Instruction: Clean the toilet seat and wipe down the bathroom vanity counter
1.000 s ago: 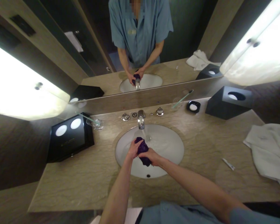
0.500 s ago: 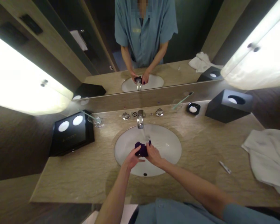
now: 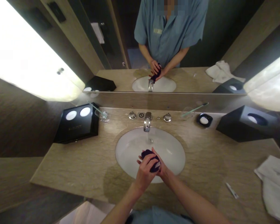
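A bunched dark purple cloth (image 3: 147, 152) is between my two hands over the near half of the white oval sink (image 3: 128, 155). From above, my left hand (image 3: 145, 170) closes over it with bent fingers. My right hand (image 3: 162, 168) cups it from beneath and the right side, most of its fingers hidden. A small pale patch shows on the cloth near the left fingertips; I cannot tell what it is. Beyond the hands stands the chrome faucet (image 3: 147, 121), with what looks like a thin stream of water under its spout.
Two chrome knobs flank the faucet, the left knob (image 3: 132, 115) and the right knob (image 3: 167, 117). A black box (image 3: 78, 127) lies left; a grey tissue box (image 3: 238, 124), soap dish (image 3: 204, 120), toothpaste tube (image 3: 232, 190) and white towel (image 3: 276, 183) are right. A mirror (image 3: 193, 82) spans the back.
Both hands have drawn the cloth back from the spout toward me. My left hand has gone from its left side to on top, and my right hand now lies under it. The view has shifted.
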{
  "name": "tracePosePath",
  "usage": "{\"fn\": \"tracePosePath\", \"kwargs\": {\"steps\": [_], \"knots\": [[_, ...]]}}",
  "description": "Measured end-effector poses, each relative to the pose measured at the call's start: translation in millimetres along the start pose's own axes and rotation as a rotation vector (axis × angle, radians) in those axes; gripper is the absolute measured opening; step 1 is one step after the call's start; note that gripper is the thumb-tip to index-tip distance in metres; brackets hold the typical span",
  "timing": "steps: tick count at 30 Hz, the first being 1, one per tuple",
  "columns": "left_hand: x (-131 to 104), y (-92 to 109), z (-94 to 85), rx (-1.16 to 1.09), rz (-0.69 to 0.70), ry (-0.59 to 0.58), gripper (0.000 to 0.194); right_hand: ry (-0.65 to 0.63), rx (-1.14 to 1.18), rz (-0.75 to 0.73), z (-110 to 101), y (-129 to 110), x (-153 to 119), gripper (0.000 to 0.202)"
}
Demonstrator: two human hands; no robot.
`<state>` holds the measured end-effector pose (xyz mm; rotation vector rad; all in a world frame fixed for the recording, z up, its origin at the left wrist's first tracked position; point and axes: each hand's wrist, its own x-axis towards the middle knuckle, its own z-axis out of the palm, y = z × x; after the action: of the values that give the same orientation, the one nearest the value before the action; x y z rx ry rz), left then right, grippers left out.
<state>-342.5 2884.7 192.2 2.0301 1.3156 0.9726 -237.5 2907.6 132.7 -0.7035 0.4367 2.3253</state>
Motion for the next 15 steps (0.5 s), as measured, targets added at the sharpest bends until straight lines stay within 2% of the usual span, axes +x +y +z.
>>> {"fn": "tracePosePath", "kwargs": {"steps": [2,4,6,7,8,9,11,13,15], "knots": [[3,6,1.7,-0.148,-0.354,0.17,0.014,0.099,0.161,-0.043,11,0,5,0.043],[9,9,3.9,-0.436,-0.811,0.422,0.024,0.309,0.091,-0.281,24,-2,6,0.05],[17,9,4.9,-0.774,-1.175,0.653,0.033,0.48,-0.187,-0.578,39,-3,1,0.053],[21,8,4.2,-0.924,-1.296,0.713,0.034,0.527,-0.4,-0.723,47,-3,-4,0.05],[26,6,2.4,-1.054,-1.374,0.714,0.033,0.532,-0.641,-0.866,55,-2,-10,0.041],[30,4,-0.4,-1.154,-1.415,0.656,0.033,0.497,-0.885,-1.01,63,-1,-16,0.031],[37,-5,-8.5,-1.262,-1.394,0.448,0.034,0.332,-1.29,-1.306,75,3,-27,0.019],[45,-16,-18.1,-1.181,-1.276,0.152,0.03,0.126,-1.528,-1.515,80,7,-35,0.021],[53,-28,-26.0,-1.005,-1.186,-0.146,0.022,-0.061,-1.681,-1.621,80,10,-36,0.023]]}}
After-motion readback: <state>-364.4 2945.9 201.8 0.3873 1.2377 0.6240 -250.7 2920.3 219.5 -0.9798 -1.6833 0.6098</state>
